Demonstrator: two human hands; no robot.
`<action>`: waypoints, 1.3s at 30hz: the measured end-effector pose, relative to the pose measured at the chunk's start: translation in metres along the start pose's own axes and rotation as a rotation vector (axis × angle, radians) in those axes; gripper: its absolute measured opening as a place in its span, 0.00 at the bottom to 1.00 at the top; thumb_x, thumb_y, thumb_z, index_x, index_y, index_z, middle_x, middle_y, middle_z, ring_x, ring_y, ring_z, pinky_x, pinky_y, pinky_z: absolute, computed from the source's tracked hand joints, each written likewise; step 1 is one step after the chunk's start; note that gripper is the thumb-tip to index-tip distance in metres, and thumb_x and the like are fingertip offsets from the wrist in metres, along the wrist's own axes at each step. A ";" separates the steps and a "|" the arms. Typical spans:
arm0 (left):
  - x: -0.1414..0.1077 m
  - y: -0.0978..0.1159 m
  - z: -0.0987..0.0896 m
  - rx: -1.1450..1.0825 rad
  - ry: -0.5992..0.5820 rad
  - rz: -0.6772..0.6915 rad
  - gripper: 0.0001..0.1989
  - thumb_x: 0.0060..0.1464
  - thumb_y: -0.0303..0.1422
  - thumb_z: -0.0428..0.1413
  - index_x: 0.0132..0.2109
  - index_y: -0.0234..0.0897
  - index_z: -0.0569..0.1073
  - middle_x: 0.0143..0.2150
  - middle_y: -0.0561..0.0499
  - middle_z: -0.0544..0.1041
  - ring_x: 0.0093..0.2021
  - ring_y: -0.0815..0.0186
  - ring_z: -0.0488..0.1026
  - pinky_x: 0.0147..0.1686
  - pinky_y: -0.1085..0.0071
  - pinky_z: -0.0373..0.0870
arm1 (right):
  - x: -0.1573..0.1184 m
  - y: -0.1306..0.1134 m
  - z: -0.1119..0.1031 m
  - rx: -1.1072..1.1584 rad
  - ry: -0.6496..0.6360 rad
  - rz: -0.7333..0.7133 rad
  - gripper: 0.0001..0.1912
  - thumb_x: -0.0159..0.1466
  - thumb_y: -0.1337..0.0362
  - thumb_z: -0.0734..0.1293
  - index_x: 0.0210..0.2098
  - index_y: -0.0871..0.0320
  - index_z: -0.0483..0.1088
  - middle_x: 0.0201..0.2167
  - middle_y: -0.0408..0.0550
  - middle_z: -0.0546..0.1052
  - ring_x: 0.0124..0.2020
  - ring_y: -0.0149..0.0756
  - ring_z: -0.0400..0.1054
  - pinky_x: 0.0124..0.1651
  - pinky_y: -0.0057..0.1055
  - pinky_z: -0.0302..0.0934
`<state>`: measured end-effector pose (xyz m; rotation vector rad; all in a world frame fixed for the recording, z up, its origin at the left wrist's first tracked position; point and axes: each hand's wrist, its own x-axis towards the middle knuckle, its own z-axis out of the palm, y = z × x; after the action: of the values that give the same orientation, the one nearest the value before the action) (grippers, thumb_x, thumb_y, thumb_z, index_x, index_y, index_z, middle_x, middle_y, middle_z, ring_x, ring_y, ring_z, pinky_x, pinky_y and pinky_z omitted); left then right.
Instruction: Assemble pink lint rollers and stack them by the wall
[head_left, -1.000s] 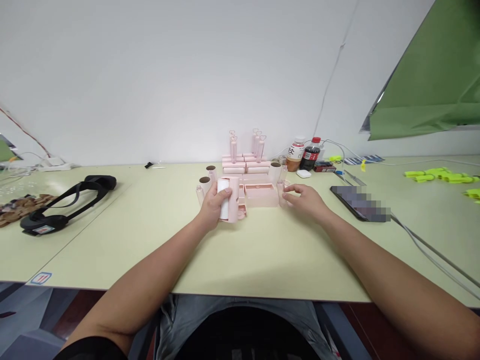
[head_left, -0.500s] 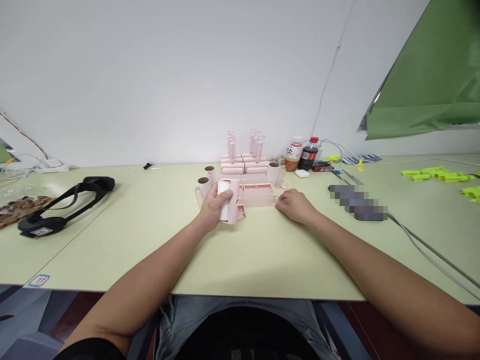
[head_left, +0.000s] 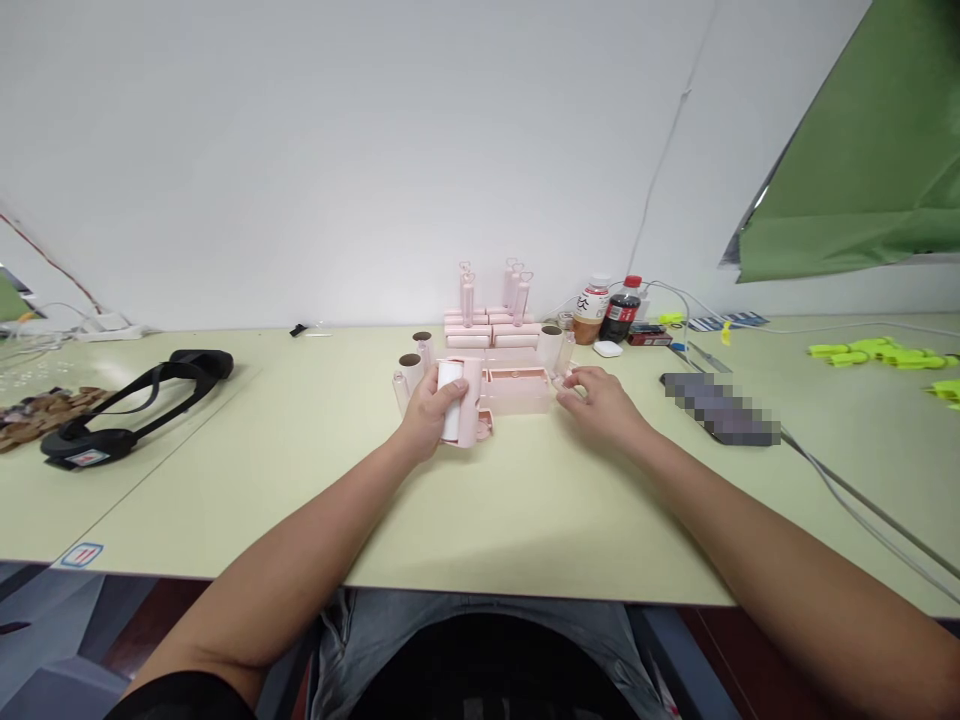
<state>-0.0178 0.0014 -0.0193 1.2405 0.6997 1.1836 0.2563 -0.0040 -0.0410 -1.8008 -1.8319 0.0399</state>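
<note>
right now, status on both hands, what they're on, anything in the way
Left hand gripping pink case, white roll showing. Right hand at clear tube, grip unclear. Pink box between hands, phone off right.

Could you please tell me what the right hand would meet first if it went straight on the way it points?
The right hand would probably first meet the small clear piece right in front of it, with the open pink box next in line, though depth is hard to judge here.

Labelled table (head_left: 262, 470) and piled pieces (head_left: 45, 418) suggest a workroom.
</note>
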 end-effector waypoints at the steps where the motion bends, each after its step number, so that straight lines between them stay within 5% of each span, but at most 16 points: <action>1: 0.000 0.000 0.000 -0.002 0.000 -0.004 0.22 0.47 0.43 0.60 0.46 0.38 0.65 0.30 0.54 0.71 0.27 0.68 0.68 0.24 0.74 0.64 | -0.002 -0.002 -0.001 0.025 0.028 -0.048 0.12 0.61 0.59 0.63 0.39 0.59 0.72 0.51 0.59 0.72 0.55 0.53 0.63 0.54 0.46 0.58; 7: 0.000 -0.002 -0.001 0.013 -0.021 -0.016 0.22 0.48 0.43 0.60 0.47 0.38 0.65 0.31 0.54 0.72 0.28 0.67 0.69 0.27 0.72 0.66 | -0.023 -0.030 -0.007 0.170 0.152 -0.423 0.09 0.64 0.58 0.63 0.42 0.56 0.68 0.46 0.54 0.75 0.50 0.48 0.66 0.51 0.44 0.61; 14: -0.003 -0.003 0.003 0.036 -0.031 -0.022 0.21 0.48 0.42 0.61 0.45 0.38 0.65 0.30 0.55 0.72 0.27 0.66 0.71 0.27 0.72 0.67 | -0.042 -0.055 -0.012 0.282 0.087 -0.708 0.09 0.66 0.61 0.64 0.45 0.56 0.68 0.36 0.50 0.76 0.37 0.39 0.70 0.41 0.36 0.65; 20: -0.005 -0.006 0.005 0.010 -0.119 -0.062 0.21 0.49 0.40 0.61 0.47 0.40 0.63 0.33 0.54 0.74 0.29 0.64 0.74 0.29 0.67 0.71 | -0.044 -0.056 -0.007 0.283 0.018 -0.731 0.14 0.67 0.58 0.64 0.49 0.57 0.70 0.32 0.47 0.74 0.26 0.32 0.66 0.31 0.29 0.63; 39: -0.004 -0.012 0.003 0.065 -0.130 -0.053 0.22 0.49 0.40 0.61 0.48 0.39 0.65 0.39 0.52 0.72 0.36 0.65 0.72 0.38 0.66 0.70 | -0.046 -0.058 -0.007 0.284 0.032 -0.730 0.15 0.67 0.62 0.63 0.51 0.59 0.71 0.32 0.49 0.75 0.30 0.34 0.69 0.33 0.30 0.65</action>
<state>-0.0128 -0.0018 -0.0313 1.3324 0.6745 1.0339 0.2031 -0.0543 -0.0290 -0.8701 -2.2197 -0.0064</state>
